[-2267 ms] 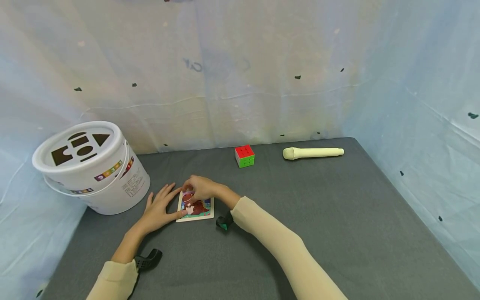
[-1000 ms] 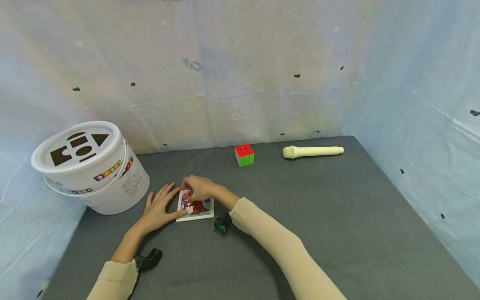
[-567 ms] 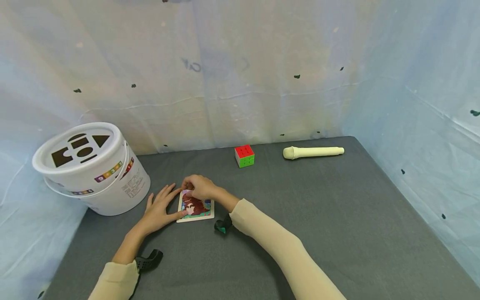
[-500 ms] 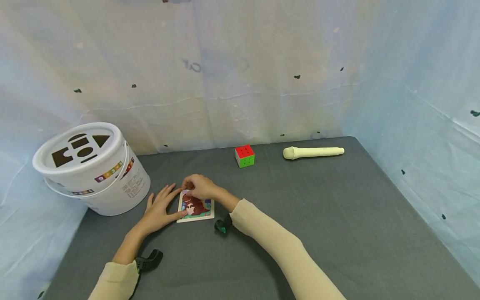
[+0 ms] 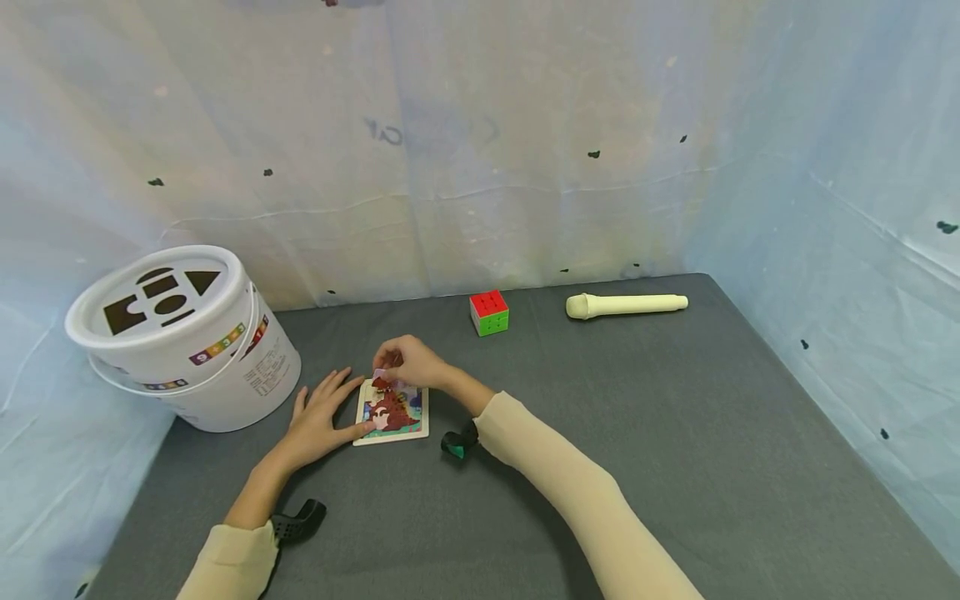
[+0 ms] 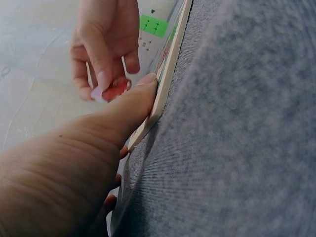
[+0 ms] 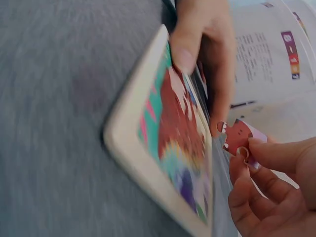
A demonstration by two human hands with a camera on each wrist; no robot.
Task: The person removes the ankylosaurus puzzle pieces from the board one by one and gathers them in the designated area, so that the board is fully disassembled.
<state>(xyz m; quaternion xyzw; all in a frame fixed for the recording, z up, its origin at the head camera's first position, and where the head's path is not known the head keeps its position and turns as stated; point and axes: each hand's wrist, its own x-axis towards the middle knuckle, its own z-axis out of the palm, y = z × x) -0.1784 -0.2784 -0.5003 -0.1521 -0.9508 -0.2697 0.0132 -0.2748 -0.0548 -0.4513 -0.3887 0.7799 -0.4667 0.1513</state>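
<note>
Currently | your right hand (image 5: 411, 363) pinches puzzle piece (image 7: 236, 132), off puzzle board (image 7: 129, 116) near its far-left corner | your left hand (image 5: 313, 427) spread wide against board's edge | slack pinch could drop piece; easing left could let board skid

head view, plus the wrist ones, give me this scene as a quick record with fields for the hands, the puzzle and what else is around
left hand: spread, thumb resting on the puzzle's left edge
right hand: pinching a red-and-lilac jigsaw piece
piece position: held clear of the puzzle
puzzle: dinosaur jigsaw, pale frame, flat on the grey cloth
left side: white bucket with shape-cutout lid
far side: 3x3 puzzle cube, red top; cream toy microphone to its right
</note>
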